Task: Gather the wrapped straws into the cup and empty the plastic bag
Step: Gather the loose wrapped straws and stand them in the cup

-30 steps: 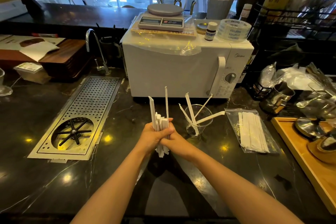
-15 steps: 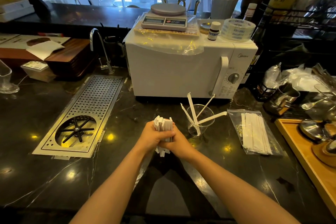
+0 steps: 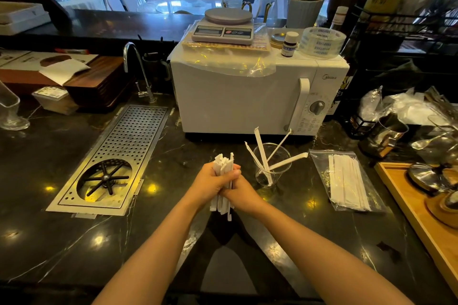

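Both hands clasp one upright bundle of white wrapped straws (image 3: 224, 163) over the dark counter, in front of the microwave. My left hand (image 3: 210, 182) wraps the bundle from the left and my right hand (image 3: 238, 190) closes on it from the right. Straw ends stick out above and below the fists. Just to the right stands a clear cup (image 3: 271, 164) with several wrapped straws leaning in it. Further right a clear plastic bag (image 3: 319, 163) lies flat, with several wrapped straws still inside.
A white microwave (image 3: 238, 101) with a scale on top stands behind the cup. A perforated steel drain tray (image 3: 128, 141) and a tap are at the left. A wooden tray (image 3: 416, 210) with metal ware lines the right edge. A metal jug (image 3: 386, 136) stands behind the bag.
The straws that stuck up high above the fists have been pushed down level with the rest, so the bundle is shorter and more even. The hands stay at the same spot.
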Demonstrator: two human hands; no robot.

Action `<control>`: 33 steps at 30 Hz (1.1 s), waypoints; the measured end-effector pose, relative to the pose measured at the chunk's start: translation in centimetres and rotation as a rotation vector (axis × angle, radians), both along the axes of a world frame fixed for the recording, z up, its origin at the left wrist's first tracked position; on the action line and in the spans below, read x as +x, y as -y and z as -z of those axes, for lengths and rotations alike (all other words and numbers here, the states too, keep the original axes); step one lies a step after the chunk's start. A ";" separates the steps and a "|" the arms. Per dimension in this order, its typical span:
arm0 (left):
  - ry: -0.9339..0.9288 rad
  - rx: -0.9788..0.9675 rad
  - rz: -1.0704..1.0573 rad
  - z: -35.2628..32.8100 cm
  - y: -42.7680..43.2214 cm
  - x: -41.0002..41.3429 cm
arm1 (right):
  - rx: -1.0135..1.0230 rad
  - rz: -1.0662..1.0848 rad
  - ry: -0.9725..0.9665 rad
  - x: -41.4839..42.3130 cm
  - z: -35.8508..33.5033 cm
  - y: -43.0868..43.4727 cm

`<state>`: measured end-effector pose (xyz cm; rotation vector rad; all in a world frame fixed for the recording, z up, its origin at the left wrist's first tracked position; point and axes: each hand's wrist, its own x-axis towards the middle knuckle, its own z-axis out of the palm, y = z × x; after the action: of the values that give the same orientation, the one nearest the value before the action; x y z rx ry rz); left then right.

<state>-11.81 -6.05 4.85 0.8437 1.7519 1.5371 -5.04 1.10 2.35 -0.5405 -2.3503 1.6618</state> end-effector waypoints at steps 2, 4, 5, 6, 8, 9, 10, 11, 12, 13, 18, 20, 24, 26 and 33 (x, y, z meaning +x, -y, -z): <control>-0.053 0.007 0.027 -1.2 -0.3 0.0 | -0.025 -0.045 -0.036 0.3 -1.3 -0.4; -0.111 0.025 0.055 -2.9 -0.7 -0.1 | -0.056 -0.056 -0.064 0.7 -2.8 -1.1; -0.134 0.044 0.070 -3.8 -1.1 -0.1 | -0.077 -0.051 -0.076 0.7 -3.6 -1.4; -0.140 0.069 0.085 -4.9 -1.5 0.0 | -0.094 -0.046 -0.093 0.9 -4.5 -1.9; -0.112 0.121 0.120 -7.1 -2.4 0.0 | -0.093 -0.048 -0.133 1.0 -6.4 -3.0; -0.094 0.143 0.137 -8.1 -3.0 0.0 | -0.077 -0.048 -0.152 1.1 -7.4 -3.8; -0.079 0.165 0.154 -9.1 -3.6 0.1 | -0.063 -0.045 -0.170 1.3 -8.4 -4.5; -0.079 0.187 0.172 -9.9 -4.2 0.2 | -0.055 -0.039 -0.187 1.4 -9.3 -5.3; -0.094 0.208 0.185 -10.6 -4.9 0.2 | -0.053 -0.031 -0.203 1.5 -10.1 -6.0; -0.111 0.226 0.193 -11.2 -5.7 0.2 | -0.050 -0.024 -0.221 1.6 -10.8 -6.7; -0.108 0.253 0.176 -11.9 -9.0 0.6 | -0.050 0.051 -0.235 2.2 -11.6 -9.6; -0.105 0.222 0.173 -11.3 -9.9 0.7 | -0.053 0.073 -0.198 2.4 -11.0 -10.4; -0.073 0.143 0.170 -9.6 -11.1 0.9 | -0.029 0.108 -0.123 2.7 -9.3 -11.5; -0.063 0.114 0.169 -8.8 -11.5 0.8 | -0.022 0.115 -0.102 2.8 -8.6 -11.8; -0.076 0.057 0.153 -7.6 -12.1 0.5 | -0.015 0.114 -0.055 2.5 -7.2 -12.5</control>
<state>-11.35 6.08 12.44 1.0529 1.6613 1.4771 -2.53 13.64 9.52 -0.6122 -2.2263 1.6244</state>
